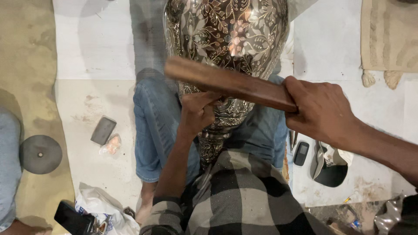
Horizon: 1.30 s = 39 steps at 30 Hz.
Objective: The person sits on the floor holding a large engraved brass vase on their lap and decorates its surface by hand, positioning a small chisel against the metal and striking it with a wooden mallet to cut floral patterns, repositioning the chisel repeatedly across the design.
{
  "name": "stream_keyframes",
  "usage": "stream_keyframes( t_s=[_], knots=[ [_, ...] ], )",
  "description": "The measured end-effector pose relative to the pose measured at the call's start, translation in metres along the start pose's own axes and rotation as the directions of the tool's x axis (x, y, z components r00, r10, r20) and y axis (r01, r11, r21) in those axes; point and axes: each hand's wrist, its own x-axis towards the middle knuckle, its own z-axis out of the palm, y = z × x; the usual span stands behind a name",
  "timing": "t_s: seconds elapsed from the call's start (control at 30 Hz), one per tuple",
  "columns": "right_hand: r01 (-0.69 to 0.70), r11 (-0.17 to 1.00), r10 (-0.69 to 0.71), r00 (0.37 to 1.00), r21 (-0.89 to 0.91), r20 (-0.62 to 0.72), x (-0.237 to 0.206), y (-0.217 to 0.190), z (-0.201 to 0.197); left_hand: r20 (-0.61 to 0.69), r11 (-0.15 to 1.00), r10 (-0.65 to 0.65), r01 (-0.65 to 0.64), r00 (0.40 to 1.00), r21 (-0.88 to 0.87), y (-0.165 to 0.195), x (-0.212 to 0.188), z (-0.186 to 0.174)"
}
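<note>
From the head view, we had the engraved metal vase (226,39) lying across our lap, most of its visible surface already covered in floral pattern. Our left hand (198,111) was pinched shut on a small tool we could not make out, pressed against the vase's lower body. Our right hand (320,113) gripped the wooden mallet (228,82) just above it. Bare floor lay either side of the vase; a phone (301,153) sat right of it.

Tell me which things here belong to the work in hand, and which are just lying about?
In use: engraved metal vase; wooden stick in right hand; left hand pressed to the vase.

Lying about: dark stone block; round disc; small phone; cap; black phone.
</note>
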Motion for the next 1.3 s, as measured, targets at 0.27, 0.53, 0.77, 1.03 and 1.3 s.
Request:
stream_keyframes(
  t_s=[0.27,0.53,0.77,1.03,1.3],
  knots=[
    [0.024,0.939,-0.005,0.998,0.342,-0.057,0.001,0.004,0.007,0.014,1.0,-0.01,0.01,1.0,0.012,0.004,0.002,-0.001],
    [0.056,0.94,-0.012,0.991,0.337,-0.132,-0.005,0.011,0.019,0.029,0.999,-0.035,0.034,0.999,0.033,0.004,0.003,-0.001],
    [0.034,0.961,0.002,0.992,0.275,-0.128,-0.006,0.015,0.027,0.035,0.997,-0.048,0.046,0.998,0.057,0.004,0.002,-0.004],
    [-0.111,0.959,0.124,0.992,0.259,-0.037,-0.006,0.015,0.024,-0.051,1.0,-0.009,0.011,0.999,0.028,0.003,0.004,0.003],
    [0.097,0.943,-0.043,0.984,0.317,-0.174,-0.004,0.015,0.018,-0.01,0.994,0.003,-0.002,1.0,0.106,0.008,0.005,0.002]
  ],
)
